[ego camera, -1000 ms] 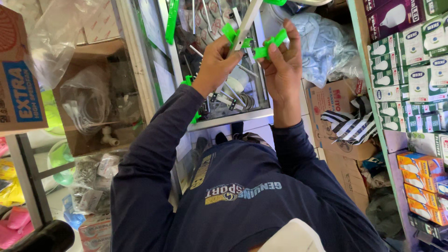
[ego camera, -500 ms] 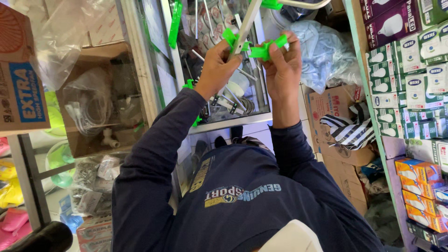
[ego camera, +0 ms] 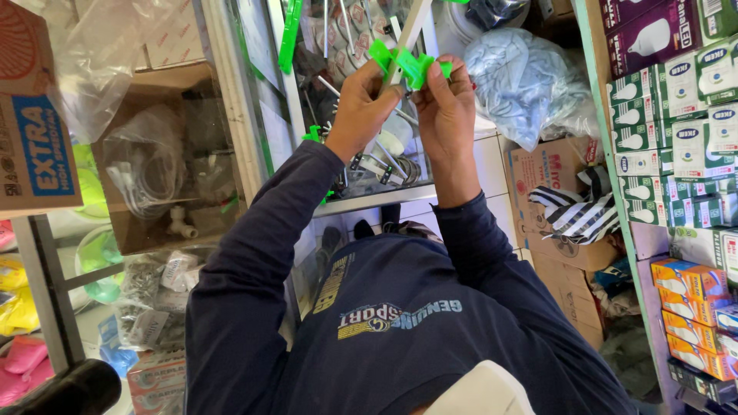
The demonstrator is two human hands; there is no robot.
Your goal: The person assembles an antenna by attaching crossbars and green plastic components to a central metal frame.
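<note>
Cluttered shop shelves surround the person, whose left hand [ego camera: 360, 104] and right hand [ego camera: 446, 104], each grip closed, pinch green plastic clips [ego camera: 407, 65] raised against a pale rod [ego camera: 407, 34] to steady them.

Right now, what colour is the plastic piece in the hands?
Bright green plastic piece, clearest in the head view.

the left hand [ego camera: 361, 104] and right hand [ego camera: 446, 107] have drawn closer together, now nearly touching; the bright green plastic clips [ego camera: 407, 65], spread apart a second ago, are now bunched into one cluster between the fingertips on the slim white rod [ego camera: 407, 34]; the right hand's fingers seem to have curled tighter over them, though the clips partly hide this.
</note>
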